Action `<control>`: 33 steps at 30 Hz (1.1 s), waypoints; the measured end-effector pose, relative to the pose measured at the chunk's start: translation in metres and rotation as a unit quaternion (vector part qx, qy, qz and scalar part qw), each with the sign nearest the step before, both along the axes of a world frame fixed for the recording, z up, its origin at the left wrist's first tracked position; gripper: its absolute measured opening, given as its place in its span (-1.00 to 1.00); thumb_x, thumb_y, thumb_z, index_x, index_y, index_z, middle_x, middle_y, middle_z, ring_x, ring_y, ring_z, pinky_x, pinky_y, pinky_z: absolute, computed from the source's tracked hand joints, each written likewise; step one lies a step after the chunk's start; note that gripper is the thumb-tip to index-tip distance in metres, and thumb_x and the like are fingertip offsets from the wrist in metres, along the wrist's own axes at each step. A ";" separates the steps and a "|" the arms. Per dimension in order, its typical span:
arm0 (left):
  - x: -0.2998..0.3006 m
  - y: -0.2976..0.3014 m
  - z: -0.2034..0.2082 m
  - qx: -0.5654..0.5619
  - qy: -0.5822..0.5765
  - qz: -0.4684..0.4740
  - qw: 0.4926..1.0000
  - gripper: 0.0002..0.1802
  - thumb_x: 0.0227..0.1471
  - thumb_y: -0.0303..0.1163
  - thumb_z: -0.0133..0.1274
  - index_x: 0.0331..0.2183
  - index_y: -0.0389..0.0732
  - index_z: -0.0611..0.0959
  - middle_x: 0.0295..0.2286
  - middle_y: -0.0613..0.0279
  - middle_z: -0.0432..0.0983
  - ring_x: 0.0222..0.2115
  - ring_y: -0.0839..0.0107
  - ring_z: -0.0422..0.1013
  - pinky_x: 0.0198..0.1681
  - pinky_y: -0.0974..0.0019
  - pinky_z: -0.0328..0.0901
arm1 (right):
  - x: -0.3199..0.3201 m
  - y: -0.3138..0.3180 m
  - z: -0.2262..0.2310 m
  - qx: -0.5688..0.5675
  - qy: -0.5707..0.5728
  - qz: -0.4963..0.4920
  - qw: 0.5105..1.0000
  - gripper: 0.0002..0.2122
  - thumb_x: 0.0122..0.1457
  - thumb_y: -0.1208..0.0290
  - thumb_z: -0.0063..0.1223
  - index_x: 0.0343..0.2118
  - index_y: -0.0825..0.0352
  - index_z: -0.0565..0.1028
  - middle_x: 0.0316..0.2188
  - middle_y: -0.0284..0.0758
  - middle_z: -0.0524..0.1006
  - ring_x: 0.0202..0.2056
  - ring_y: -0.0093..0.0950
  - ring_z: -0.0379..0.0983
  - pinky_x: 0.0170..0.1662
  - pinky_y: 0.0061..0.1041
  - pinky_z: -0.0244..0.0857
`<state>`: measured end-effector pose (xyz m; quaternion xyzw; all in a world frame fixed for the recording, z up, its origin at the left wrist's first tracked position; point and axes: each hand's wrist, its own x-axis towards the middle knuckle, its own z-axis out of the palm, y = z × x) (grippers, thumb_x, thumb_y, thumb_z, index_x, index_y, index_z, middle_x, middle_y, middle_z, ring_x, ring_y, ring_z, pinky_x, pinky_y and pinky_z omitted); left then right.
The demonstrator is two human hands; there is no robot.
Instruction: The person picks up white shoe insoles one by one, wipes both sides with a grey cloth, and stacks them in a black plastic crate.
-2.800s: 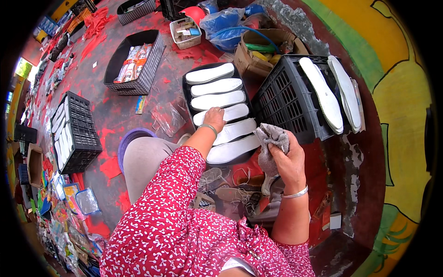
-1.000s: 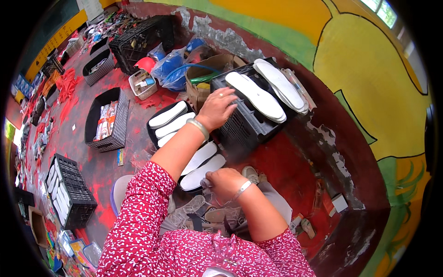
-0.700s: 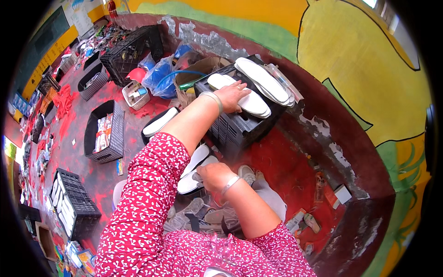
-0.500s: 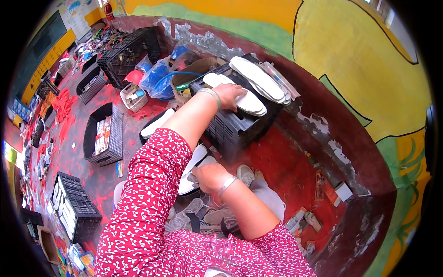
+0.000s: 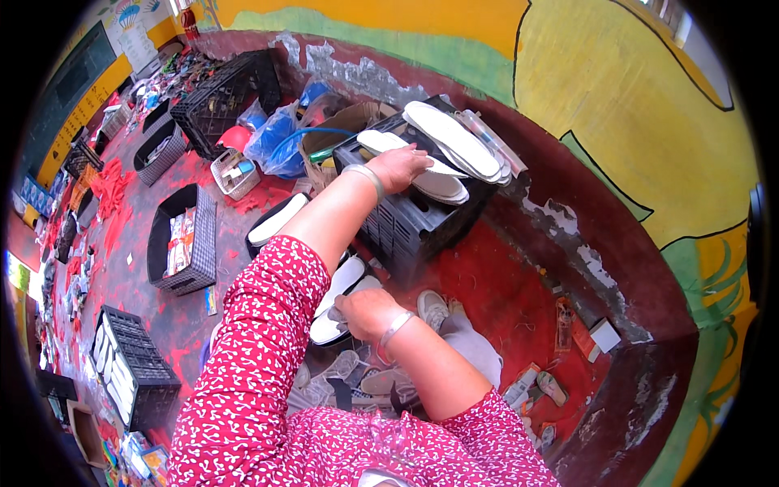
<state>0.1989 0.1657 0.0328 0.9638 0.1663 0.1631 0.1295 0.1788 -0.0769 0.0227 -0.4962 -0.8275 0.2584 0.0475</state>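
Note:
My left hand (image 5: 398, 169) reaches over a black plastic crate (image 5: 414, 223) and pinches a white insole (image 5: 445, 168). This insole is tilted slightly up from the small insole stack (image 5: 445, 190) under it. Another stack of white insoles (image 5: 454, 142) lies beside it on the crate, toward the wall. Lower down, my right hand (image 5: 369, 314) is closed, its fingertips at a dark-edged shoe with a white inside (image 5: 326, 328). What those fingers grip is too small to make out. Similar white-lined shoes (image 5: 344, 276) lie close by, partly behind my left arm.
A checked basket (image 5: 195, 247) holding packets stands on the floor to the left. Nearer is a black crate of white insoles (image 5: 139, 373). Blue plastic bags (image 5: 276, 142) and a cardboard box (image 5: 357, 114) are behind. Loose shoes and wrappers lie near my feet, beside the painted wall (image 5: 600, 154).
My left hand has lifted the edge of the top insole a little from its stack. My right hand stays almost in place.

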 end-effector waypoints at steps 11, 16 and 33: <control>-0.014 -0.022 0.047 0.115 -0.360 0.016 0.926 -0.66 -0.02 -0.69 -0.05 -0.15 -0.24 0.55 -0.22 0.04 0.52 -0.17 0.17 0.45 -0.07 0.29 0.31 | 0.003 0.000 -0.003 0.019 0.007 -0.022 1.000 -0.83 -0.04 0.43 0.00 -0.35 0.32 0.47 -0.45 -0.11 0.54 -0.34 -0.14 0.49 -0.26 -0.19 0.33; -0.029 -0.033 0.088 -0.035 -0.512 0.087 0.854 -0.77 0.12 -0.49 -0.06 -0.15 -0.26 0.55 -0.33 0.16 0.54 -0.30 0.45 0.44 -0.21 0.41 0.32 | 0.002 0.001 0.003 -0.005 -0.009 -0.024 1.000 -0.81 -0.05 0.42 0.03 -0.33 0.32 0.45 -0.44 -0.12 0.54 -0.33 -0.13 0.49 -0.26 -0.19 0.32; -0.134 -0.025 0.069 -0.526 -0.760 0.087 0.371 -0.70 0.20 -0.35 -0.18 -0.03 -0.15 0.36 -0.10 0.17 0.36 -0.08 0.23 0.30 0.00 0.02 0.20 | 0.052 0.041 0.040 0.131 0.194 -0.411 0.881 -0.22 -0.13 0.38 -0.10 0.24 0.31 -0.09 -0.27 0.03 0.51 -0.21 -0.06 0.46 -0.13 -0.24 0.32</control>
